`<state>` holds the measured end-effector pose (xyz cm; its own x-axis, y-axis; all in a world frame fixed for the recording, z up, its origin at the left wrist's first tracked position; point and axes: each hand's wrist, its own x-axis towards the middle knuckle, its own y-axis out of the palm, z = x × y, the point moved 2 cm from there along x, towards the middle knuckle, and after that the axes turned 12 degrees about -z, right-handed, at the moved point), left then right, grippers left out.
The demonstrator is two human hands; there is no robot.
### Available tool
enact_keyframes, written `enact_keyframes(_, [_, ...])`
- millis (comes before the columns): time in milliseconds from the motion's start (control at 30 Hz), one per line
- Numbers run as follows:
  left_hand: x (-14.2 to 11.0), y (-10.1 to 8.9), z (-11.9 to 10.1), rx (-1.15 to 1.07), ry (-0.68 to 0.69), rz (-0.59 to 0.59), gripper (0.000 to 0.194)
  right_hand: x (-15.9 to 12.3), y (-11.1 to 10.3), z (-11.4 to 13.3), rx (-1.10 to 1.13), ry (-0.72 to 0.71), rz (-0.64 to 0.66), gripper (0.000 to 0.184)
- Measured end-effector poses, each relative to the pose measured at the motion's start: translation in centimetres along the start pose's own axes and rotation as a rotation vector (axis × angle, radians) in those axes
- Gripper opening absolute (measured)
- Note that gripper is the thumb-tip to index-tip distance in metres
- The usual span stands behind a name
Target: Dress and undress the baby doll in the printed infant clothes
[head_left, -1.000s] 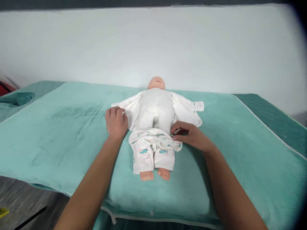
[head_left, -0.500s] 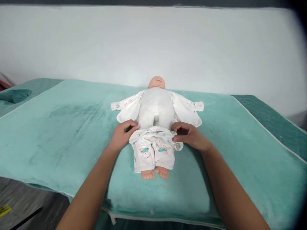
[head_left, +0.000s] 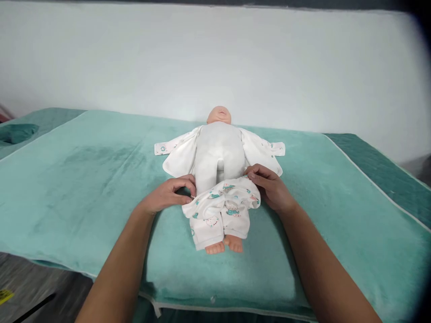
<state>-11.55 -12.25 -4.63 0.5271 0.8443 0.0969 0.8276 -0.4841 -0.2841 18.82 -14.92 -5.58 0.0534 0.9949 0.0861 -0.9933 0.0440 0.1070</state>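
1. Nearest is the front edge of the green cover [head_left: 84, 179], with the feet [head_left: 214, 248] of the doll [head_left: 219, 143] just beyond it, toes toward the viewer.
2. The white printed trousers [head_left: 224, 204] lie around the doll's lower legs, the top bunched in folds and slanting higher toward the right hand.
3. The left hand [head_left: 175, 194] pinches the edge of the waistband at its corner; thumb and fingertips come together on the cloth, leaving a small rounded gap behind them.
4. The right hand [head_left: 269, 185], slightly farther off, has the opposite end of the waistband between thumb and curled fingers, nearly closed, beside the doll's thigh.
5. Above the waistband, the doll's white thighs and torso are uncovered.
6. The white jacket [head_left: 261, 150] spreads open on both sides, sleeves outstretched.
7. Farthest are the doll's head and the pale wall [head_left: 215, 58].
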Motion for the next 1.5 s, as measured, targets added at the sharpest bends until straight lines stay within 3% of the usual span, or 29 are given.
enact_keyframes(100, [-0.1, 0.2, 0.2, -0.049, -0.012, -0.072, 0.019, 0.2, 0.2, -0.2, 0.042, 0.061, -0.070, 0.024])
enact_keyframes(233, [0.0, 0.6, 1.0, -0.277, 0.036, -0.399, 0.026, 0.5, 0.7, -0.3, 0.093, 0.090, -0.159, 0.025])
enact_keyframes(333, [0.4, 0.8, 1.8, -0.371, -0.008, -0.586, 0.028, 0.6, 1.1, -0.2, 0.068, 0.012, -0.238, 0.029])
enact_keyframes(467, [1.2, 0.8, 2.4, -0.314, -0.020, -0.720, 0.028, 0.9, 1.1, -0.3, 0.022, -0.089, -0.360, 0.036])
enact_keyframes(700, [4.7, 1.3, 1.4, -0.152, 0.019, -0.975, 0.014, 2.0, 1.2, -1.5, 0.022, -0.048, -0.418, 0.034])
enact_keyframes(900, [7.5, 1.6, 0.4, -0.010, 0.035, -1.228, 0.009, 2.4, 0.4, -1.7, -0.026, -0.222, -0.636, 0.034])
enact_keyframes(1033, [7.5, 1.6, 1.2, -0.024, -0.044, -1.016, 0.012, 3.0, 0.7, -2.0, -0.182, -0.253, -0.556, 0.033])
enact_keyframes(1200, [6.1, 0.8, 2.5, -0.106, -0.088, -0.795, 0.015, 3.5, 1.1, -1.9, -0.177, -0.094, -0.327, 0.033])
enact_keyframes(1367, [4.7, 0.3, 2.2, -0.026, -0.108, -0.491, 0.031, 2.6, 0.0, -1.2, -0.139, 0.049, -0.160, 0.028])
enact_keyframes(1500, [4.3, 0.2, 1.7, -0.060, -0.117, -0.430, 0.039, 2.1, -0.6, -0.3, -0.093, 0.013, 0.084, 0.033])
